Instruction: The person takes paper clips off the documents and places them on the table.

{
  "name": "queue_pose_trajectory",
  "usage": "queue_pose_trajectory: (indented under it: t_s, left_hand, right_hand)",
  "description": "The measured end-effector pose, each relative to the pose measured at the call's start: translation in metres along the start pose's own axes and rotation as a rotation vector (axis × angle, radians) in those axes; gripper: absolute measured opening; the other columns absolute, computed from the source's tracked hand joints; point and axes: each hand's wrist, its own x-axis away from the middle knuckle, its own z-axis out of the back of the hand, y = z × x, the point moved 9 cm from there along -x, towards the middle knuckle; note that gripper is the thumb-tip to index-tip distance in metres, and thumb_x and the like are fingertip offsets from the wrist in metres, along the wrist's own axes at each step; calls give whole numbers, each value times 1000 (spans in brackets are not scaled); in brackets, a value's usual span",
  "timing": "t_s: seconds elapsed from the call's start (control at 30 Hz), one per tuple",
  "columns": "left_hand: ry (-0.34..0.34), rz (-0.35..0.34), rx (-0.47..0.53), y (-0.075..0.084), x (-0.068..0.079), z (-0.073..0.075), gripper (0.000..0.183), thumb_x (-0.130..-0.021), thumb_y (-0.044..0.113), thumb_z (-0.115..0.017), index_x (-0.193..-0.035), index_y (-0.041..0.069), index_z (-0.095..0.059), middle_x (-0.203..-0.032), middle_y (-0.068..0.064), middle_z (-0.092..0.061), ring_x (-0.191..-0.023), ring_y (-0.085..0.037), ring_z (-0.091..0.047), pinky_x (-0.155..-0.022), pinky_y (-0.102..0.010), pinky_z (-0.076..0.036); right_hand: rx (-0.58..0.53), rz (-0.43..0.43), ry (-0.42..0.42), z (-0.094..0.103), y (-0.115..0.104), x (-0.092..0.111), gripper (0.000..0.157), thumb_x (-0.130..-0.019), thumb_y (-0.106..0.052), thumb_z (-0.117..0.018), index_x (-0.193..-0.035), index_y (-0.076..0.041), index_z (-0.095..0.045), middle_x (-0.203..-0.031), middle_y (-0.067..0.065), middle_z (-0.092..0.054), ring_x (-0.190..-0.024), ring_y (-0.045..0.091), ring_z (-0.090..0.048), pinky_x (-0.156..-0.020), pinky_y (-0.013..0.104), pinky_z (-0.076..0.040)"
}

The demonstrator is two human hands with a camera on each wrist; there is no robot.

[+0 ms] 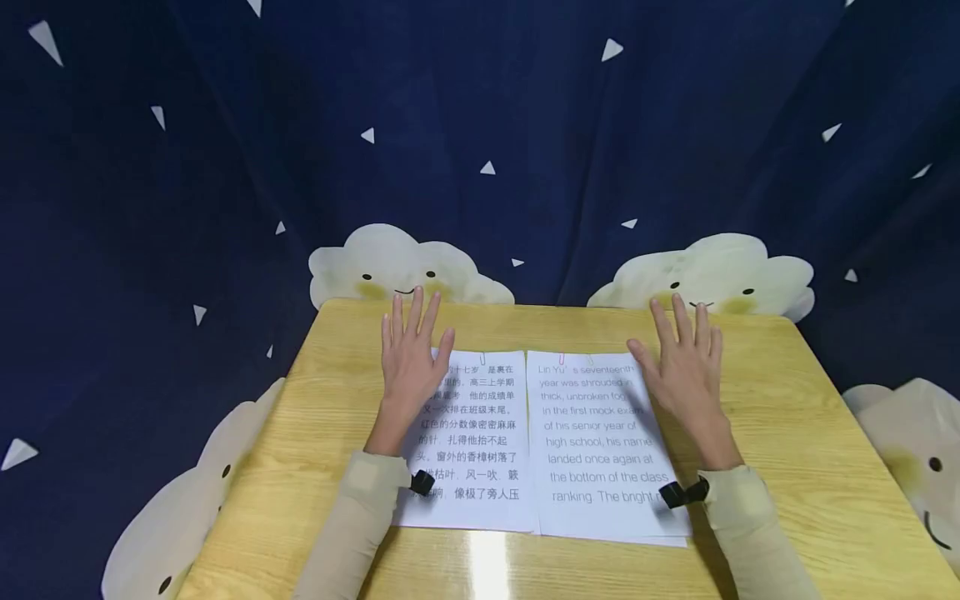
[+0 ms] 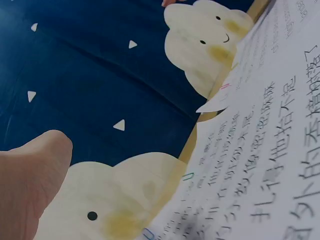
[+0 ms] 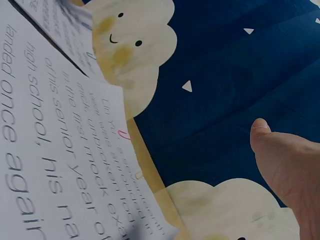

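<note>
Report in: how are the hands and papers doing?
Left hand, right hand: fingers spread, holding nothing. Chinese page, English page: side by side on table. Forearms partly hide both pages in head view.

From my station, the head view looks forward and down from above the near side of the wooden table [image 1: 487,329], far enough back to take in the Chinese sheets [image 1: 480,433], the English sheets [image 1: 592,437] and the navy curtain [image 1: 450,83] behind. My left wrist view hangs close over the Chinese sheets, tilted, facing the curtain, with the left hand [image 2: 35,177] at its left edge; my right wrist view sits close over the English sheets, tilted the opposite way, the right hand [image 3: 287,162] at its right edge. All three share the reddish paper clip [image 3: 121,135] and the table's far edge.
</note>
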Motion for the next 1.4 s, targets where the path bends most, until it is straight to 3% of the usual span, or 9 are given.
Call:
queue_pose_trajectory:
  t_s: [0.2,0.5,0.67,0.8,0.93,1.07,1.27,1.4]
  left_hand:
    - [-67,81,79,-16,12,-13,70,-109,52,-40,-169,22,-18,-176,-5,-6,-162,-29,7,-131,-57,-5]
    - [-152,225,170,-44,28,-37,84,-107,51,-48,-169,14,-6,-175,-18,-3,-161,-37,3,-131,-57,-7]
    - [-162,343,215,-62,34,-47,99,-101,47,-62,-166,2,-4,-166,-30,-22,-154,-46,-19,-127,-59,-18]
    - [-187,412,218,-71,40,-54,99,-97,46,-69,-163,-5,-15,-155,-34,-33,-143,-47,-29,-123,-58,-23]
    - [-192,405,185,-75,40,-59,82,-96,46,-71,-152,-6,-41,-142,-29,-39,-129,-42,-32,-112,-54,-30]
    - [-163,375,187,-75,37,-65,63,-95,44,-73,-135,-2,-58,-134,-23,-40,-123,-38,-31,-106,-51,-30]
    - [-123,372,240,-72,37,-63,42,-94,35,-77,-115,1,-65,-134,-21,-43,-123,-37,-32,-105,-52,-28]
    - [-98,350,285,-72,39,-63,34,-94,28,-79,-109,0,-67,-127,-19,-51,-120,-36,-39,-105,-52,-31]
  right_hand:
    - [-26,-6,-8,-7,-1,8,75,-108,-59,-43,-168,-24,-18,-176,11,-5,-160,40,9,-124,72,-3]
    - [-73,-22,-26,-19,1,14,76,-108,-60,-40,-169,-21,-17,-177,7,0,-161,38,10,-126,69,1]
    - [-95,-36,-39,-26,2,15,75,-109,-56,-42,-168,-19,-17,-176,13,-4,-160,41,8,-125,71,-2]
    - [-111,-37,-53,-32,2,16,73,-110,-53,-43,-168,-15,-17,-175,17,-7,-160,43,5,-123,72,-5]
    - [-129,-26,-36,-32,-1,15,73,-110,-51,-45,-167,-13,-20,-174,19,-11,-159,44,2,-122,71,-8]
    - [-141,-14,-11,-27,-6,13,72,-110,-51,-46,-166,-12,-22,-173,19,-13,-159,44,0,-123,70,-9]
    - [-176,-31,-2,-28,-9,14,70,-110,-47,-48,-164,-8,-27,-170,23,-19,-157,48,-9,-122,72,-11]
    - [-181,-67,-8,-31,-4,17,66,-109,-39,-53,-161,-4,-31,-164,29,-28,-150,53,-23,-117,72,-21]
